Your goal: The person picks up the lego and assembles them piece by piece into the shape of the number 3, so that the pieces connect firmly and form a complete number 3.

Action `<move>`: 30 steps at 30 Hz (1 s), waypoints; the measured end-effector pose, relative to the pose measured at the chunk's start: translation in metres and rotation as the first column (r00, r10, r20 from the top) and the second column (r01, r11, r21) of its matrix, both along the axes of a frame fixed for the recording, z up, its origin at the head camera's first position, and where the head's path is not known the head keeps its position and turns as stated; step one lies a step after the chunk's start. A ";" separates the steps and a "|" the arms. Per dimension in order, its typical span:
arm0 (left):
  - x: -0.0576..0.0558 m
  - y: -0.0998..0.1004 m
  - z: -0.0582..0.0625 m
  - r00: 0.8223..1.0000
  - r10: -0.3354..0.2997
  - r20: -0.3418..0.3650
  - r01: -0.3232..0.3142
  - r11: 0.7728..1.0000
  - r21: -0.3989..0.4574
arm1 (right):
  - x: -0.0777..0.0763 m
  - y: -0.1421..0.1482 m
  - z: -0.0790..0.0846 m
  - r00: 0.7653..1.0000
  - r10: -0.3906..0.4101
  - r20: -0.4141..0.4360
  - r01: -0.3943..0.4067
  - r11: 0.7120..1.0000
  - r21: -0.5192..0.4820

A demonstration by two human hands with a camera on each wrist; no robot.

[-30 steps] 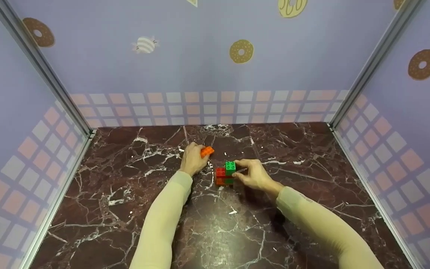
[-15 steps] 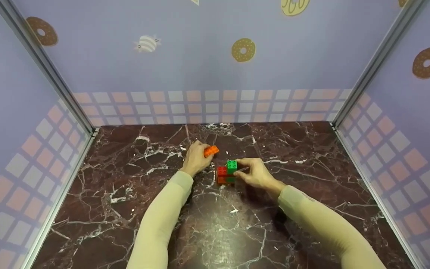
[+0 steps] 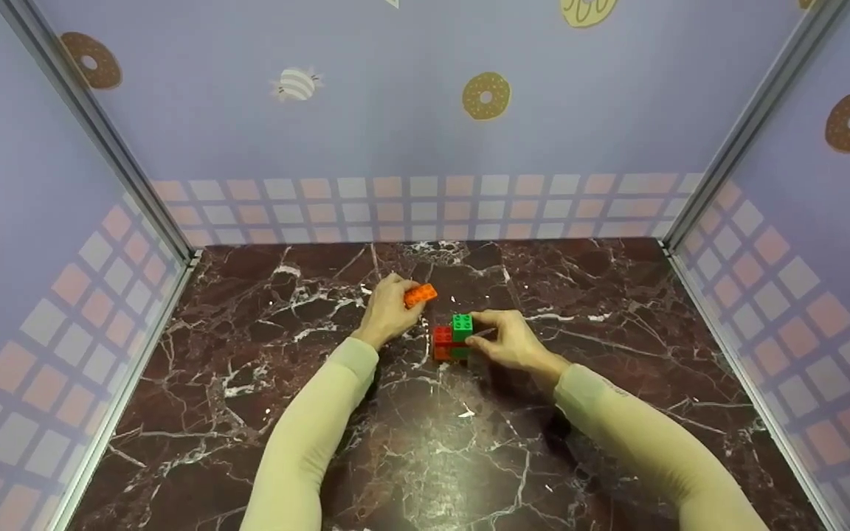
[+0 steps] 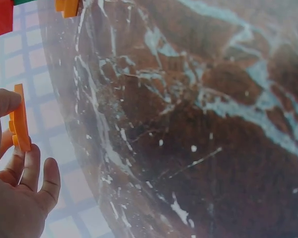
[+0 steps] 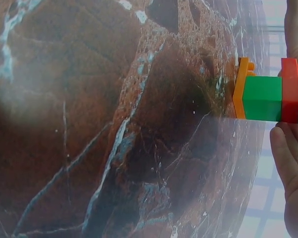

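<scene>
My left hand pinches a flat orange toy brick between thumb and fingers; its studs show in the left wrist view too. To the right of and nearer than that hand stands a small stack of toy bricks. At its base is an orange flat brick, under a green block. A red flat brick lies on that, and a green block with studs up tops its right side. With thumb and fingers, my right hand grips the top green block from the right.
Everything stands on a dark red marble-patterned table with white veins. Lilac panels with printed sweets and checks close in the back and both sides, joined by metal corner posts.
The head view shifts slightly, so all appears a bit farther right. Slightly more of the orange brick shows beyond my left fingers. My right hand keeps its grip on the top green block.
</scene>
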State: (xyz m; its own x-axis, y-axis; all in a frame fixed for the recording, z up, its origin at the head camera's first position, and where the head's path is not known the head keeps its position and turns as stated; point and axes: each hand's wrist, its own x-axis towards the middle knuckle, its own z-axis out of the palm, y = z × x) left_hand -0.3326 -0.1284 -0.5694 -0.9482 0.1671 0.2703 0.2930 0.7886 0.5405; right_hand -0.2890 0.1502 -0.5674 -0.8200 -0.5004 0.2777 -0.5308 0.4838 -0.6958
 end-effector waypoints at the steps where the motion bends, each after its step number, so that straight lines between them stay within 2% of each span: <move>1: 0.001 0.001 0.002 1.000 -0.002 0.001 0.002 1.000 0.005 | 0.000 0.000 0.000 1.000 0.004 0.004 -0.004 1.000 -0.003; 17: 0.015 0.003 0.018 0.997 -0.069 -0.019 0.070 0.996 0.057 | -0.001 -0.004 0.002 0.998 -0.001 0.060 0.001 1.000 0.002; 22: 0.019 0.004 0.025 0.994 -0.096 -0.044 0.099 0.992 0.074 | -0.002 -0.003 0.003 0.996 0.042 0.074 -0.042 0.999 0.000; 26: 0.022 0.005 0.030 0.989 -0.127 -0.077 0.133 0.987 0.087 | -0.003 -0.002 0.005 0.989 0.088 0.116 -0.087 0.996 -0.016; 30: 0.025 0.005 0.036 0.987 -0.144 -0.073 0.151 0.984 0.097 | -0.005 -0.001 0.009 0.988 0.094 0.126 -0.092 0.996 -0.017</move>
State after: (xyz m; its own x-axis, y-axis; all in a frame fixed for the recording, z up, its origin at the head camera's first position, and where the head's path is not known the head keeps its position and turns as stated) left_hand -0.3080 -0.1233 -0.5333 -0.8947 0.2725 0.3539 0.4398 0.6760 0.5913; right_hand -0.2941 0.1493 -0.5584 -0.7990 -0.5736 0.1805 -0.4805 0.4285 -0.7652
